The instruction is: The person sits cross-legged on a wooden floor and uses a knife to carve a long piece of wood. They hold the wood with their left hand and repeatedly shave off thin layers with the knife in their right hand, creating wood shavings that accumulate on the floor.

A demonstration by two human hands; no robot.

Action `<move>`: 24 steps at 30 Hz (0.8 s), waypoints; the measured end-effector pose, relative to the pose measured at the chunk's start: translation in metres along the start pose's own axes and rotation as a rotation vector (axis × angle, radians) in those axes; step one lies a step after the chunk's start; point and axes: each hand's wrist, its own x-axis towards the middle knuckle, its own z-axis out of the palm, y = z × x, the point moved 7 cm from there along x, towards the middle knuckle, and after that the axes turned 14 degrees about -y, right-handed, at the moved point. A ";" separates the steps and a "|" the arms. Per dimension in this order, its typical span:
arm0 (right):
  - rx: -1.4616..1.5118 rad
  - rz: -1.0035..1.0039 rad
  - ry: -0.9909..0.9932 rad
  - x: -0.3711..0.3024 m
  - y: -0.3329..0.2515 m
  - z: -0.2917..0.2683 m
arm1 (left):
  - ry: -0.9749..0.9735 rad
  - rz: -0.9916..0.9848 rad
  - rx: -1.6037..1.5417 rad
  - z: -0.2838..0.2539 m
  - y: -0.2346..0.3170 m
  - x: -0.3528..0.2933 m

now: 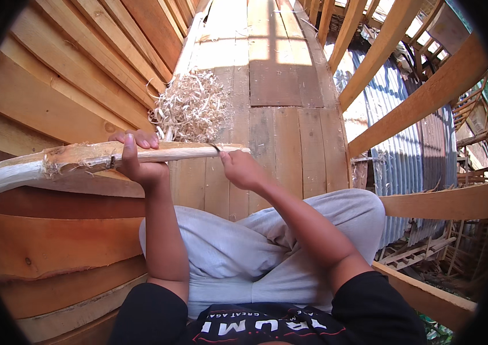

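Plank floor [278,132], worn boards running lengthwise; pile of pale wood shavings [189,109] lying on it.

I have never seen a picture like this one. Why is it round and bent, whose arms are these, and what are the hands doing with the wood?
There is no machine here. A person wears a wide fisheye camera on the head, looking down, so the arms entering from below are the person's own, and straight boards look curved near the rim.

The person sits on a wooden plank floor, legs in grey trousers. The left hand grips a long, pale, roughly carved wooden piece held crosswise. The right hand presses a small dark tool against it; the tool is too small to identify. A pile of wood shavings lies on the floor just beyond the hands. Corrugated metal sheets show outside the frame at right.
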 end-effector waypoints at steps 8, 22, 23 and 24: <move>0.031 0.053 0.087 0.010 0.027 0.004 | -0.007 0.019 -0.016 0.007 0.004 0.003; 0.099 -0.019 0.025 0.003 0.003 -0.002 | 0.000 0.058 0.007 0.010 0.005 0.002; 0.032 -0.131 0.053 -0.002 -0.017 -0.001 | 0.017 0.045 0.028 0.008 0.005 0.000; -0.033 -0.244 0.079 -0.005 -0.029 0.000 | 0.058 0.031 0.038 0.005 0.003 0.001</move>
